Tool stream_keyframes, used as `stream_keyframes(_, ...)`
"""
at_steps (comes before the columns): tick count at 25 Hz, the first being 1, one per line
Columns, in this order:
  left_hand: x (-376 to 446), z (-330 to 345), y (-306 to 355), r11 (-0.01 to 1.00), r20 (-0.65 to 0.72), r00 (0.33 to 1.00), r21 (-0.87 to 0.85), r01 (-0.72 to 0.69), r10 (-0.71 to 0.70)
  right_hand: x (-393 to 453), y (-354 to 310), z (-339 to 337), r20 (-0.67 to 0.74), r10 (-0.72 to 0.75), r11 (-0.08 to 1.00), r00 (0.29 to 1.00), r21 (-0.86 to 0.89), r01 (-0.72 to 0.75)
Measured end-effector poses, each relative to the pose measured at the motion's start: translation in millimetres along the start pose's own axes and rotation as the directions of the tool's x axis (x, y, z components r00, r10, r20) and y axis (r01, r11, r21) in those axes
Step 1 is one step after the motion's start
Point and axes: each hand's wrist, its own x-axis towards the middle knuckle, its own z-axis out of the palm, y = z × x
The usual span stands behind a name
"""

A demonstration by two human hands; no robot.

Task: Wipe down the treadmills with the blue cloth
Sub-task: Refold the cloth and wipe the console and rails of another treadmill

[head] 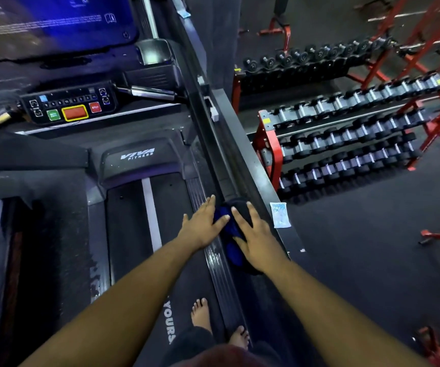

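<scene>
The cloth (pixel 228 234) was pressed flat along the treadmill (pixel 144 207) side rail under both flat-fingered hands, right hand (pixel 257 241) nearer, left hand (pixel 203 229) alongside.

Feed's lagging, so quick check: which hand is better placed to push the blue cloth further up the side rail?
Right, probably. The right hand lies flat over most of the blue cloth on the side rail; the left hand touches only its left edge, mostly resting on the rail.

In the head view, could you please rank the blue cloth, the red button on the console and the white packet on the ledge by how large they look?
1. blue cloth, largest, though partly under both hands.
2. red button and white packet: look about alike, and the button lies farther away, so I would not rank them.
</scene>
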Motion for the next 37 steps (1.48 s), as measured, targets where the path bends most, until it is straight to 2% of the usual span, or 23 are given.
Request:
stream_keyframes(2, 0, 8, 2, 0.966, 0.076, 0.997, -0.257, 0.010, 0.010, -2, 12, -9, 0.054, -0.022, 1.000, 0.998, 0.017, 0.021)
stream_keyframes(3, 0, 10, 6, 0.939, 0.066, 0.998, -0.344, 0.017, 0.006, 3, 14, -16, 0.094, -0.024, 0.997, 0.995, 0.073, 0.018)
stream_keyframes(5, 2, 11, 12, 0.940, -0.047, 0.998, -0.342, 0.010, -0.028, 14, 11, -28, 0.128, -0.028, 0.968, 0.991, 0.250, -0.005)
stream_keyframes(7, 2, 8, 13, 0.958, -0.155, 0.986, -0.286, 0.010, -0.057, 21, 12, -34, 0.034, 0.106, 0.904, 0.994, 0.412, -0.111)
stream_keyframes(8, -1, 7, 12, 0.955, -0.183, 0.981, -0.295, 0.007, -0.063, 24, 14, -34, 0.009, 0.203, 0.882, 0.979, 0.433, -0.186)
stream_keyframes(10, -5, 7, 11, 0.947, -0.212, 0.975, -0.321, 0.000, -0.071, 25, 8, -25, 0.013, 0.300, 0.911, 0.954, 0.294, -0.290)
stream_keyframes(12, -7, 10, 10, 0.949, -0.248, 0.965, -0.316, 0.008, -0.091, 25, -11, -8, -0.027, 0.201, 0.977, 0.979, 0.078, -0.198)
stream_keyframes(16, 1, 8, -6, 0.940, -0.287, 0.946, -0.337, 0.046, -0.150, 26, -24, 3, -0.061, 0.144, 0.989, 0.988, 0.036, -0.142)
stream_keyframes(19, -2, 13, -9, 0.951, -0.210, 0.974, -0.309, 0.018, -0.087, -6, 4, 10, -0.070, 0.053, 0.999, 0.996, -0.005, -0.053)
stream_keyframes(21, -11, 25, 3, 0.963, -0.099, 0.995, -0.271, -0.005, -0.023, -28, 22, 8, -0.082, 0.022, 0.999, 0.996, 0.051, -0.017)
stream_keyframes(23, -16, 36, 16, 0.963, -0.060, 0.998, -0.269, -0.003, -0.014, -32, 30, -5, -0.078, 0.023, 0.986, 0.997, 0.164, -0.010)
stream_keyframes(25, -16, 35, 26, 0.942, -0.089, 0.994, -0.334, 0.023, -0.056, -19, 34, -23, -0.038, 0.008, 0.965, 0.999, 0.263, 0.002)
stream_keyframes(27, -15, 24, 32, 0.934, -0.133, 0.989, -0.357, 0.020, -0.072, -1, 33, -40, 0.012, -0.043, 0.956, 0.999, 0.292, 0.037)
stream_keyframes(30, -18, 18, 41, 0.977, -0.234, 0.972, -0.209, -0.038, -0.012, 29, 49, -50, 0.039, -0.159, 0.942, 0.987, 0.306, 0.140)
stream_keyframes(32, -16, 37, 45, 0.994, -0.358, 0.933, -0.084, -0.069, 0.035, 53, 65, -45, 0.043, -0.229, 0.922, 0.973, 0.329, 0.202)
stream_keyframes(34, -8, 64, 46, 0.995, -0.496, 0.868, -0.067, -0.076, 0.033, 75, 79, -35, 0.043, -0.307, 0.891, 0.951, 0.363, 0.272)
stream_keyframes(35, -1, 77, 45, 0.994, -0.582, 0.813, -0.077, -0.078, 0.018, 86, 85, -27, 0.025, -0.348, 0.868, 0.937, 0.387, 0.312)
stream_keyframes(37, 8, 108, 47, 0.994, -0.756, 0.654, -0.077, -0.080, -0.006, 90, 103, -9, -0.021, -0.443, 0.791, 0.896, 0.461, 0.402)
